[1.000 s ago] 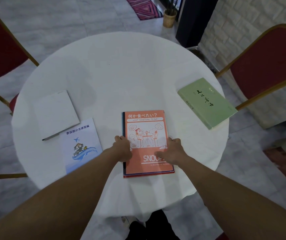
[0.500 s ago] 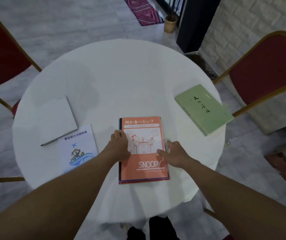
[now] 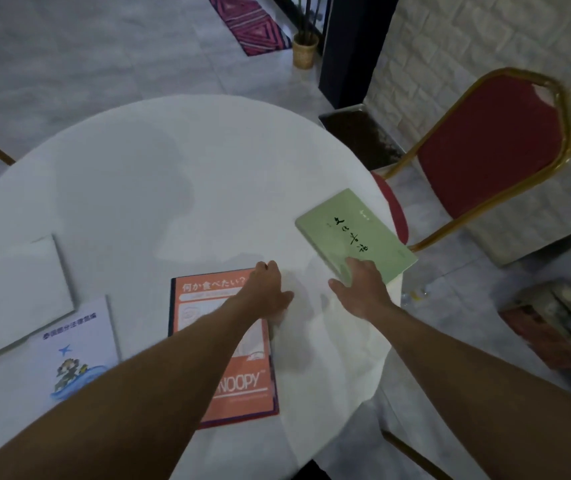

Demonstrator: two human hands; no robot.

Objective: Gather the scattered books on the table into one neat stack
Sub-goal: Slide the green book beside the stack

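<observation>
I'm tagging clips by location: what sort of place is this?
Probably a banquet or dining hall: a round table in white cloth, red padded gold-framed banquet chair, pale tiled floor.

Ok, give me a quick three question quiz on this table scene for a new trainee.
1. True or false: the right hand touches the green book.
2. How many books lie on the table?
3. Which book lies under the left hand: A the orange book, B the white book, C the blue and white book?

Key: 1 true; 2 four; 3 A.
</observation>
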